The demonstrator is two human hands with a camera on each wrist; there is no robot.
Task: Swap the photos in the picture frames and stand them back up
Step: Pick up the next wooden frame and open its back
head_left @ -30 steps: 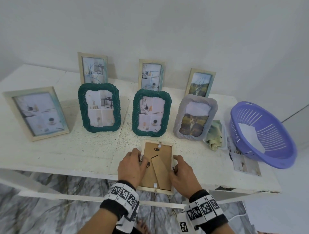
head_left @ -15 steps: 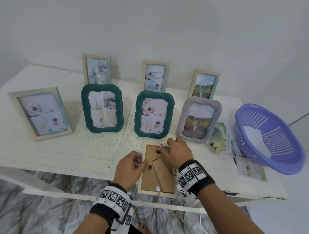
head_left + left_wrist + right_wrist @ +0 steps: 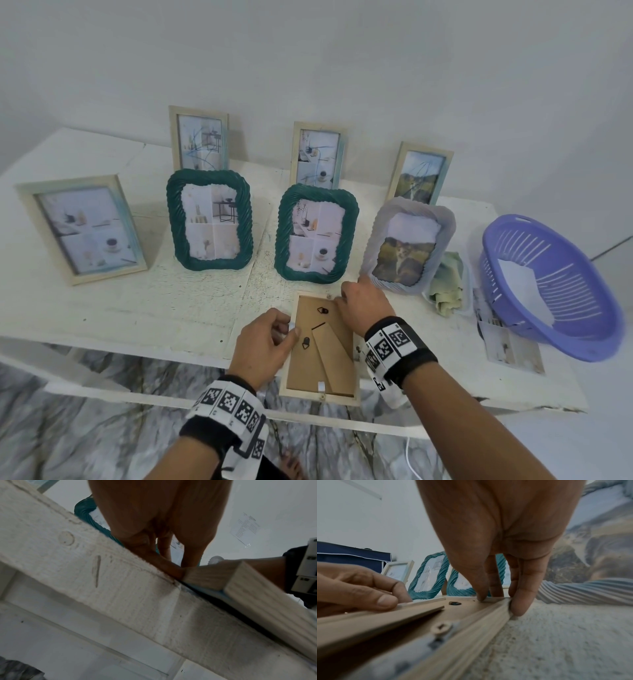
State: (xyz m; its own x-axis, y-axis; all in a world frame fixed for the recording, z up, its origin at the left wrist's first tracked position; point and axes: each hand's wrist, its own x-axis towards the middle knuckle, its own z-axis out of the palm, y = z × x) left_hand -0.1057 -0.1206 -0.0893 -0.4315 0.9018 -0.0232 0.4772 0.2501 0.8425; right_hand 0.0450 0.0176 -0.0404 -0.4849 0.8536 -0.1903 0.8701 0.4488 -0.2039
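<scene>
Both hands work on a wooden frame (image 3: 322,346) lying face down at the lower centre of the head view, on the front edge of the white table (image 3: 137,308), its near end past the edge. Left hand (image 3: 263,339) curls on the frame's left rail, thumb and fingers pinching a small tab there. Right hand (image 3: 366,308) grips the frame's upper right corner, thumb on the backing edge, fingers (image 3: 520,601) down the outer side. Brown backing board with folded stand faces up. Seven frames stand behind: two green rope-edged (image 3: 210,219), one grey (image 3: 409,245), four pale wood. Purple basket (image 3: 551,287) at right. No readable writing; wristbands (image 3: 394,346) carry square black-and-white marker codes.
</scene>
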